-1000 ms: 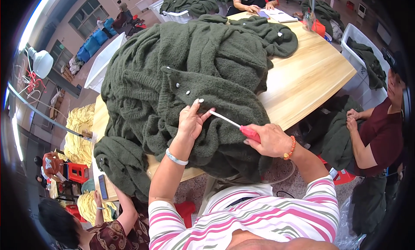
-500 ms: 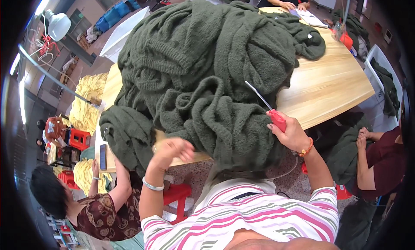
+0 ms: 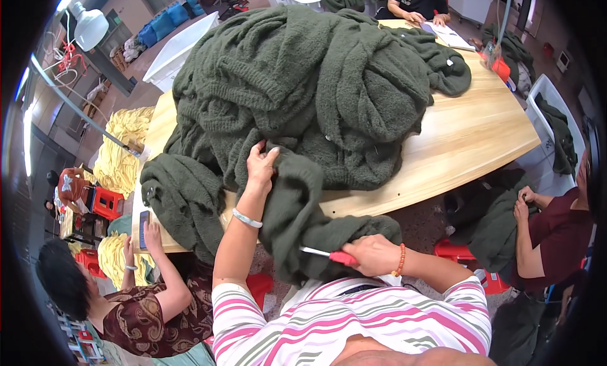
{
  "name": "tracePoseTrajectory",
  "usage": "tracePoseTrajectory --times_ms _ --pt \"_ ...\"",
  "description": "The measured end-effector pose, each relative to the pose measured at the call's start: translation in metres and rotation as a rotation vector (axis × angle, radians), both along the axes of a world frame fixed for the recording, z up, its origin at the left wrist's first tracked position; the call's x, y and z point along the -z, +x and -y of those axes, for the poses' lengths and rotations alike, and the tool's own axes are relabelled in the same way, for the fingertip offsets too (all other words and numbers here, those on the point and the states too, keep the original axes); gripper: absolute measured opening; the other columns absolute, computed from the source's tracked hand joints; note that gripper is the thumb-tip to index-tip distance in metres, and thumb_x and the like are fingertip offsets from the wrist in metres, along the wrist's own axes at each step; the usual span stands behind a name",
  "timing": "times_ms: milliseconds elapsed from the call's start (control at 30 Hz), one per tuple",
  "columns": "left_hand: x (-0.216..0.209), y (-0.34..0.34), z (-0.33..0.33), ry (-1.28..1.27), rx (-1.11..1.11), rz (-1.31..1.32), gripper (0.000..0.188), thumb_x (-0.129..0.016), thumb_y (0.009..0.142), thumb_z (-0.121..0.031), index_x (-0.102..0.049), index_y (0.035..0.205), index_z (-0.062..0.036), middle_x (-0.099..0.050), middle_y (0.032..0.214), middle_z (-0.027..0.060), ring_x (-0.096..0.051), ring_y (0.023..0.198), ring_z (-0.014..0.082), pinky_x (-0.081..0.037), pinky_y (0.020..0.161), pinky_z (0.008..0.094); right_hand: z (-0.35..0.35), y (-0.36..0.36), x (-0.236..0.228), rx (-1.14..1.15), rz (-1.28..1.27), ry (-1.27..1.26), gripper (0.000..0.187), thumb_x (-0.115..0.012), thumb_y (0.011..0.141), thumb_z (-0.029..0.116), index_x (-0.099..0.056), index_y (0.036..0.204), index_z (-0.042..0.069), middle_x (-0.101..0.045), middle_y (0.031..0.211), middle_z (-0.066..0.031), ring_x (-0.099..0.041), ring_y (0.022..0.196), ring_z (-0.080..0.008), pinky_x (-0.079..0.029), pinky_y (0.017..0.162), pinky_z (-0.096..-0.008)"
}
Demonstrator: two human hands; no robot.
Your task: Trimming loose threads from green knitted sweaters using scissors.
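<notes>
Knitwear, dark green, hung off the table's edge toward a striped shirt, pinched by the left hand; the right hand wrapped a red-handled tool against it. Careful work called for keeping the slim shaft flat, lest it snag yarn.

The knit garment looked matt and fuzzy; the screwdriver-like tool had a shiny metal shaft and smooth plastic handle; the tabletop was smooth wood.
</notes>
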State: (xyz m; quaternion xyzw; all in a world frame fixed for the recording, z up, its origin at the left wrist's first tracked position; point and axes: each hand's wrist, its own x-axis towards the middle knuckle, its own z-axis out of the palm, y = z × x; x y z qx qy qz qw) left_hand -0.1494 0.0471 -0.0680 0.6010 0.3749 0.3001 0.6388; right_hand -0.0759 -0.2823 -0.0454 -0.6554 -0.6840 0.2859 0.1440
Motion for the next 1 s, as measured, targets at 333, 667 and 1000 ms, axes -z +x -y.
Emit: tracePoseTrajectory --times_ms 333,667,1000 --pt "-0.122 -0.091 0.048 -0.237 0.351 0.555 0.028 -0.046 0.095 -0.006 -0.050 0.120 0.0069 -0.063 0.114 0.0191 -0.065 0.102 0.0246 -0.054 0.091 0.0356 -0.021 0.062 -0.048 0.296 -0.337 0.441 0.037 -0.068 0.085 0.010 -0.060 0.121 0.005 -0.069 0.105 -0.0143 -0.068 0.091 -0.0202 -0.052 0.080 -0.0324" --pt "-0.166 -0.113 0.135 -0.187 0.717 0.310 0.029 -0.055 0.086 -0.004 -0.060 0.111 0.0098 -0.067 0.104 0.0129 -0.063 0.095 0.0127 -0.048 0.085 0.0249 -0.102 0.061 -0.041 0.060 -0.547 0.595 0.055 -0.068 0.084 0.003 -0.049 0.136 0.003 -0.058 0.125 -0.0111 -0.059 0.112 -0.0209 -0.045 0.097 -0.0309" --pt "-0.091 -0.112 0.138 -0.443 0.450 0.183 0.053 -0.056 0.090 0.000 -0.037 0.140 0.0026 -0.063 0.116 0.0142 -0.063 0.101 0.0164 -0.051 0.088 0.0282 -0.119 0.089 -0.008 0.333 -0.638 0.435 0.032 -0.057 0.086 -0.005 -0.059 0.118 0.001 -0.065 0.111 -0.0060 -0.059 0.108 -0.0117 -0.046 0.096 -0.0283"
